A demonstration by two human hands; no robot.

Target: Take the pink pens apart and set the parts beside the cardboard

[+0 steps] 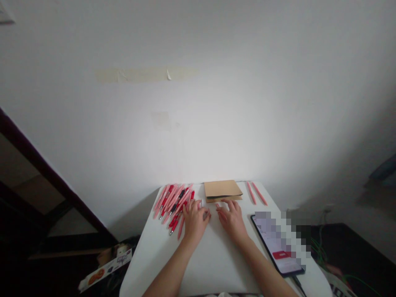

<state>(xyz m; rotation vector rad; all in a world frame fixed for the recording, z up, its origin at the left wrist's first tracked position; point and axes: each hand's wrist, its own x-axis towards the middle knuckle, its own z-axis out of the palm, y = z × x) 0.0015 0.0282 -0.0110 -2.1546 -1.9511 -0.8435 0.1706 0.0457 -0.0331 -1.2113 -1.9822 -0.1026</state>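
Observation:
My left hand (195, 218) is curled with thumb and finger together, just right of a pile of pens (175, 200). A small clear piece shows by its fingertips, too small to name. Opposite it, my right hand (231, 216) pinches a pink pen (218, 206), of which only a short end shows; the fingers hide the rest. A gap separates the two hands. The pile mixes pale pink, red and a few dark pens. Just beyond the hands lies a folded brown cardboard piece (222, 188).
Two pink pens (256, 194) lie apart at the back right of the white table (213, 264). A phone (275, 247) with a cable (297, 284) rests beside my right forearm. The table's back edge meets a white wall (216, 123).

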